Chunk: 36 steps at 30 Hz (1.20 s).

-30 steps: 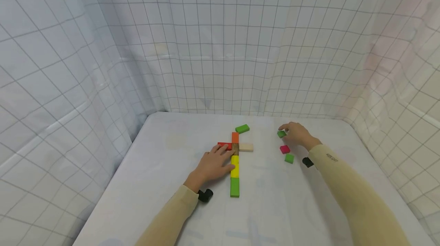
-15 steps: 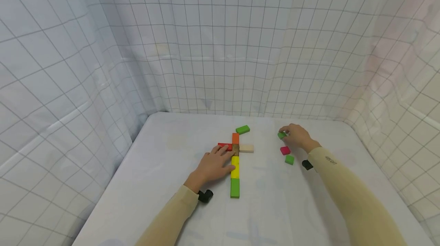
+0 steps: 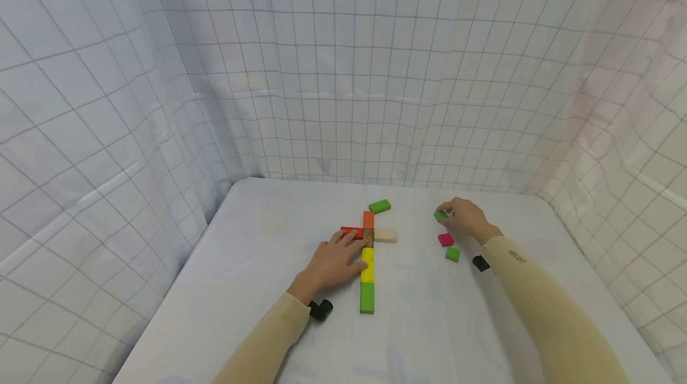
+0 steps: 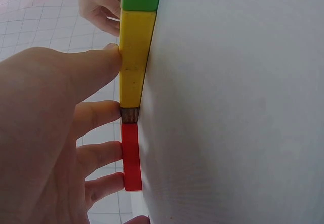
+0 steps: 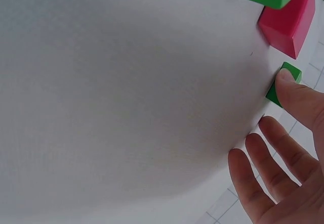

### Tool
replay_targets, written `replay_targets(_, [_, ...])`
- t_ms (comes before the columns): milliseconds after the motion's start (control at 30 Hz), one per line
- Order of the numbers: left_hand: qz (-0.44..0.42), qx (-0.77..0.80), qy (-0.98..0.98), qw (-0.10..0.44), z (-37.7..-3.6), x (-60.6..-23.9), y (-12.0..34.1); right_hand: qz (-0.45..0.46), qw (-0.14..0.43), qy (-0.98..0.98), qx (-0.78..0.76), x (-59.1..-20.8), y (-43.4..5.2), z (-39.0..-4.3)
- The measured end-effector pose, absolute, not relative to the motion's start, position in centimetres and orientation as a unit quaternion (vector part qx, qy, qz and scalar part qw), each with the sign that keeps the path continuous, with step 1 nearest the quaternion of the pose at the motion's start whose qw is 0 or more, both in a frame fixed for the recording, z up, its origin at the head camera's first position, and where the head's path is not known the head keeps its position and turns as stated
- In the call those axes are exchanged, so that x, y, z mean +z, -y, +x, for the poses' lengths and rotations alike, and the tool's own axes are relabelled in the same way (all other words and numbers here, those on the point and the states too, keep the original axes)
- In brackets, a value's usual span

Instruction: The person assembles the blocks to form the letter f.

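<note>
Overhead, gridded curtains (image 3: 343, 74) enclose white table (image 3: 241, 265).

block cross (image 3: 368, 253) mid-table (image 3: 257, 276), loose blocks (image 3: 448, 247) right, another block (image 3: 380, 206) seemingly just behind

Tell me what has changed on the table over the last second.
Very little. The right hand has drawn slightly toward the person while staying at the small green block, a fingertip on it. The left hand still rests against the yellow block and red block of the cross. The other blocks have not moved.
</note>
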<state>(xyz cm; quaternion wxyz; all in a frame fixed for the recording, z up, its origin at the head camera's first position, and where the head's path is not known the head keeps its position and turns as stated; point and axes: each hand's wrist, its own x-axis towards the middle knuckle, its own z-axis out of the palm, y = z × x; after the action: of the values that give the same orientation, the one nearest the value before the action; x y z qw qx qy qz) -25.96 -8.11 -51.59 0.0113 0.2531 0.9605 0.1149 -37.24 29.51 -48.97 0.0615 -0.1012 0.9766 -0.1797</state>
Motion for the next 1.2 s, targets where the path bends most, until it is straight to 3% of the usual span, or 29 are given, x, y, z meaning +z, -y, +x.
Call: replay_targets(1200, [0.250, 0.107, -0.962, 0.014, -26.0, -51.7, 8.1, -0.105, 0.057, -0.978, -0.169, -48.2, -29.2, -37.7])
